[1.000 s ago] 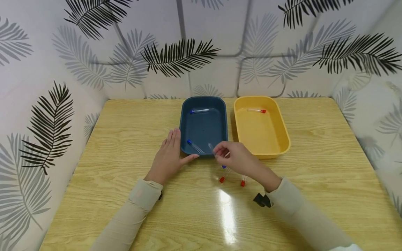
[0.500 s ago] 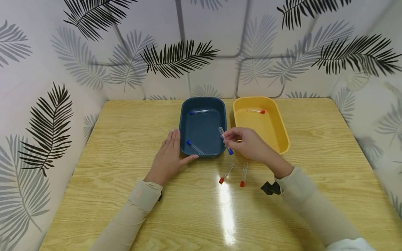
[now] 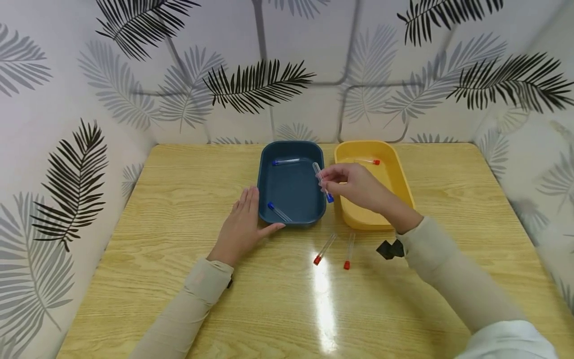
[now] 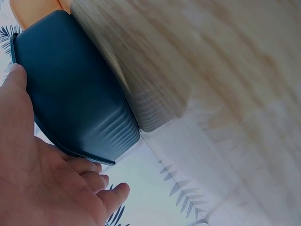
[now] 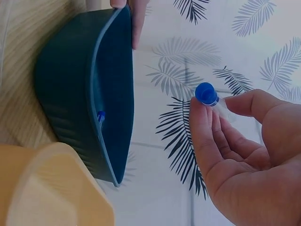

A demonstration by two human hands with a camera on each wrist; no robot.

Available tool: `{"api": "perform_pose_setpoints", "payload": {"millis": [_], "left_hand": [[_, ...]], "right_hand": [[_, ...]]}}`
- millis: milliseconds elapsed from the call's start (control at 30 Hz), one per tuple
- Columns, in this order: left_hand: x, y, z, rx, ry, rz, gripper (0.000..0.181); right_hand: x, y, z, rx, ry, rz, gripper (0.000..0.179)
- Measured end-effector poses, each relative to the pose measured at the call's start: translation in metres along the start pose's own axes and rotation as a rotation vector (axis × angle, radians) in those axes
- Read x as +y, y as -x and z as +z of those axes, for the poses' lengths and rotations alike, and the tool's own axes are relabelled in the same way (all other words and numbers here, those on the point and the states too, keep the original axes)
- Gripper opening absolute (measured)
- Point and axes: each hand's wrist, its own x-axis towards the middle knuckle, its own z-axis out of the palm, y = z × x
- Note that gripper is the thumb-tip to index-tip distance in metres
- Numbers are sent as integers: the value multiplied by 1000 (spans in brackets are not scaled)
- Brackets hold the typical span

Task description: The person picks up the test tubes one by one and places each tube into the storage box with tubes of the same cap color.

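Note:
Between the thumb and fingertips of my right hand [image 3: 358, 185] is a clear test tube [image 3: 317, 170] with a blue cap [image 5: 206, 93]. The hand holds it in the air over the right rim of the dark blue tray [image 3: 291, 185]. My left hand [image 3: 242, 224] rests against that tray's left side and near corner, fingers straight, thumb along the front rim; the left wrist view shows the hand at the tray's edge [image 4: 70, 84]. Two blue-capped tubes lie inside the blue tray, one at the back [image 3: 287, 161], one near the front [image 3: 279, 212].
To the right stands a yellow tray [image 3: 365, 219] with a red-capped tube [image 3: 372, 162] at its back, partly behind my right hand. Two red-capped tubes, one angled [image 3: 325, 249] and one nearly straight [image 3: 349, 252], lie on the wooden table [image 3: 179, 199] before the trays.
My right hand has lifted the blue-capped tube from beside the tray's front edge and carried it away from me, to over the right rim. The left hand has stayed in place.

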Motion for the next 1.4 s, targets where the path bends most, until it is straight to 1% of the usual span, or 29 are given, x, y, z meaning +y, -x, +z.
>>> {"api": "perform_pose_setpoints", "payload": {"millis": [133, 367, 500, 667, 833, 1033, 1167, 1400], "left_hand": [[-1, -1, -1, 5, 9, -2, 111], [-1, -1, 0, -18, 20, -11, 111], [-1, -1, 0, -23, 12, -13, 110], [-1, -2, 0, -22, 3, -16, 110], [-2, -2, 0, -39, 1, -25, 111], [-3, -3, 0, -47, 0, -32, 111], [-3, -2, -1, -43, 2, -28, 110], [-2, -2, -2, -32, 2, -6, 110]], "right_hand": [[-3, -13, -4, -19, -13, -2, 24], [-3, -37, -1, -62, 7, 13, 25], [0, -52, 2, -77, 10, 49, 25], [12, -73, 7, -69, 18, 89, 25], [22, -90, 12, -74, 55, 120, 28], [25, -109, 19, -95, 95, 159, 27], [27, -124, 26, -98, 96, 187, 24], [23, -138, 38, -149, 80, 210, 26]]}}
